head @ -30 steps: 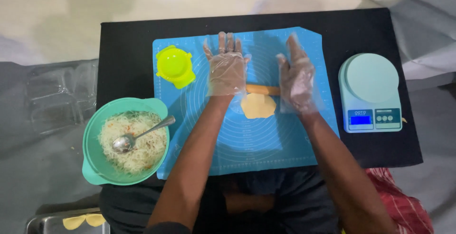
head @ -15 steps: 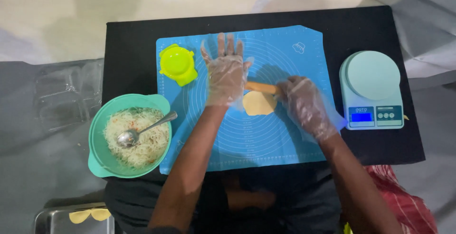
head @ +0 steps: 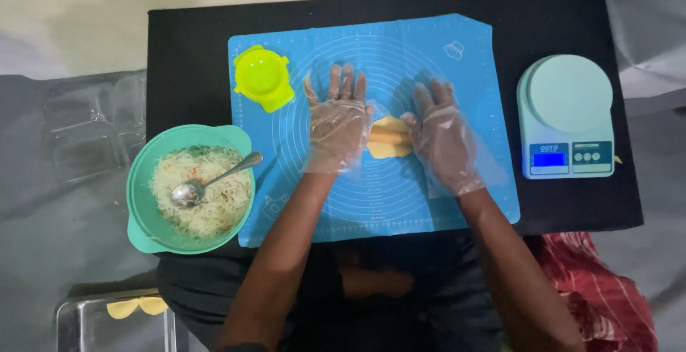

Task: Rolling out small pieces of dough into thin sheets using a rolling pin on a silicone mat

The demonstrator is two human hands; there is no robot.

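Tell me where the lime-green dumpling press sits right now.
In the head view, the lime-green dumpling press sits at the upper-left corner of the blue silicone mat, beyond the green bowl of noodles and to the left of the gloved left hand, apart from it.

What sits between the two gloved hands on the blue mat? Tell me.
In the head view, a wooden rolling pin lies across a small yellow disc of dough, between the left hand and the right hand, on the blue mat.

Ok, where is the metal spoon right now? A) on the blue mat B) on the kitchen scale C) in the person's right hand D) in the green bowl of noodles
D: the spoon lies in the green bowl, its tip buried in the noodles.
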